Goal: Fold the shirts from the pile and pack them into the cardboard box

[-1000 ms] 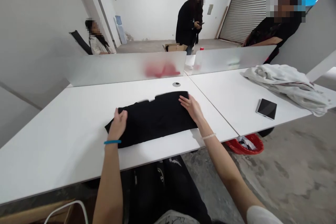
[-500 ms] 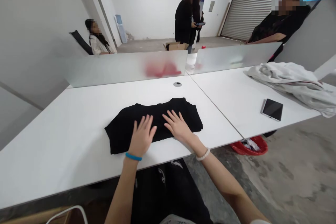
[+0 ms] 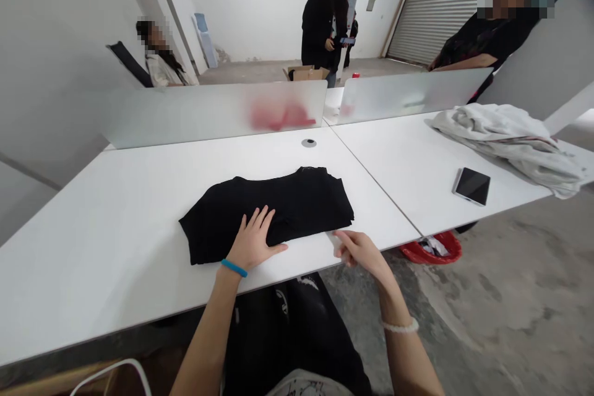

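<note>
A folded black garment (image 3: 273, 204) lies flat on the white table (image 3: 116, 223); its kind is hard to tell when folded. My left hand (image 3: 257, 240) rests on its front middle, fingers spread on the cloth and thumb reaching over the front edge onto the tabletop. Off the cloth, my right hand (image 3: 359, 252) hovers at or just above the table's front edge, near the garment's front right corner. Its index finger extends toward that corner while the other fingers bend loosely, and I see nothing held in it.
Frosted dividers (image 3: 218, 114) stand along the table's back. To the right are a black-screened device (image 3: 472, 186) and a heap of pale cloth (image 3: 505, 136). A red-lined bin (image 3: 452, 247) sits below the front edge. Three people are beyond the dividers, one standing person (image 3: 320, 25) holding a phone.
My right hand has left the garment, moving right and toward me to the table's front edge. My left hand stays on the cloth, its thumb now stretched outward. The view has shifted slightly.
</note>
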`<action>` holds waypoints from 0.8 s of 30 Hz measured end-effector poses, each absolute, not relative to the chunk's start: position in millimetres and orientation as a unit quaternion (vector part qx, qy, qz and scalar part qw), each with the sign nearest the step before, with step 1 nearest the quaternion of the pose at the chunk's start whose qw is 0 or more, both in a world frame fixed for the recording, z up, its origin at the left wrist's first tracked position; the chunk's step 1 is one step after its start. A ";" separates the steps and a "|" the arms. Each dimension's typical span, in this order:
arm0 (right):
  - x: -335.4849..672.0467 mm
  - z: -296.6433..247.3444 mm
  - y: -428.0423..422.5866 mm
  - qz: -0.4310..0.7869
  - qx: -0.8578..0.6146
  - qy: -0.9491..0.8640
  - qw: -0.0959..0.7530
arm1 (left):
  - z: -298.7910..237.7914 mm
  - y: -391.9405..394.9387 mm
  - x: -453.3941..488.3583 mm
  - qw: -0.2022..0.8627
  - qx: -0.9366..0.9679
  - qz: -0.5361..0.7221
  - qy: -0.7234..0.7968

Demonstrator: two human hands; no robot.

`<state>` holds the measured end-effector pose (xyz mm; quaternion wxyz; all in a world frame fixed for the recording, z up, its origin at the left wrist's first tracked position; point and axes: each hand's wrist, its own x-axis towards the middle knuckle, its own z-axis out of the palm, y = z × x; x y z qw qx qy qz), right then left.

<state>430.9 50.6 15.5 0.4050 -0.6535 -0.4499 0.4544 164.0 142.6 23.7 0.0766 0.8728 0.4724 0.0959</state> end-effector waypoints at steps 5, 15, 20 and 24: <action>402.3 19.9 67.4 0.492 -0.602 -0.473 0.415 | 29.2 148.3 166.8 0.091 0.853 0.127 0.497; 349.6 14.5 88.7 0.414 -0.489 -0.184 0.746 | 36.9 115.9 164.0 0.161 0.896 0.079 0.406; 341.4 6.7 94.0 0.349 -0.531 -0.160 0.755 | 29.5 123.0 180.8 0.106 0.856 0.117 0.492; 338.5 18.9 102.0 0.305 -0.572 -0.261 0.716 | 17.1 131.2 191.6 0.056 0.851 0.113 0.510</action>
